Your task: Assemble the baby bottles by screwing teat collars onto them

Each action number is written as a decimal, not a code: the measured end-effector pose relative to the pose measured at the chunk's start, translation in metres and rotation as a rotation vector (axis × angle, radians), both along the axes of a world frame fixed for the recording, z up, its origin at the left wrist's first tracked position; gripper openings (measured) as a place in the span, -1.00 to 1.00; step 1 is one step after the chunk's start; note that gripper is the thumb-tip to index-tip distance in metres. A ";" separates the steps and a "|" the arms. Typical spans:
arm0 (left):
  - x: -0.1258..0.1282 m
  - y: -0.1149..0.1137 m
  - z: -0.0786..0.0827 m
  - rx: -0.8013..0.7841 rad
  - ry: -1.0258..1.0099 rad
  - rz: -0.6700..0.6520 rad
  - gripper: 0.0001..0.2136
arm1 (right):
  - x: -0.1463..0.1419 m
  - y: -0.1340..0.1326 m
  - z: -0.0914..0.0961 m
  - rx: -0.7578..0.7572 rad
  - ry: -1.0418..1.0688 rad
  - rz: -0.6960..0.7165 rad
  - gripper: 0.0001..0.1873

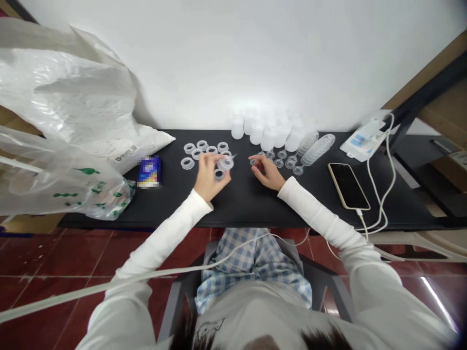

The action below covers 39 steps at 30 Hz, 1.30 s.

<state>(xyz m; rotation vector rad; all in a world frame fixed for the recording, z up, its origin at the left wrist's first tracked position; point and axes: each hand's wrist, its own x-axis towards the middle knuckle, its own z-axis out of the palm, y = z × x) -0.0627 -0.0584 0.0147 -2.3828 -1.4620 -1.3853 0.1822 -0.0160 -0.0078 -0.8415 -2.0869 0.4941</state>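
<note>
My left hand (208, 180) pinches a clear plastic ring with a small nub (226, 164) between thumb and fingers, above the black table. Just under it lies a loose clear ring (219, 174). Behind and to the left of that hand, several more clear plastic rings (188, 163) are spread out. My right hand (270, 175) has its thumb and fingers apart, beside small clear round pieces with nubs (298, 170). One such piece (253, 162) shows by its fingertips; whether they touch it I cannot tell.
Several translucent white bottles (267, 139) stand by the wall, next to stacked clear domed caps (318, 149). A phone (349, 186) charges on the right near a white packet (365, 139) and cables. Plastic bags (73, 87) and a blue pack (149, 171) occupy the left.
</note>
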 end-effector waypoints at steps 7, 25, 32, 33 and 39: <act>0.055 0.030 -0.015 0.150 0.086 -0.400 -0.58 | -0.010 -0.012 0.008 -0.230 0.365 -0.024 -0.56; 0.055 0.038 -0.005 -0.714 -0.275 -0.478 -0.56 | 0.034 0.014 0.011 0.459 -0.459 0.116 -0.66; 0.044 0.046 -0.011 -0.621 -0.115 -0.286 -0.77 | 0.062 0.011 0.019 0.428 -0.612 -0.057 -0.69; 0.046 0.047 -0.015 -0.545 -0.076 -0.269 -0.76 | 0.063 0.010 0.019 0.386 -0.650 -0.053 -0.69; 0.060 0.044 -0.031 -0.319 0.179 -0.070 -0.87 | 0.058 0.006 0.016 0.249 -0.781 -0.108 -0.65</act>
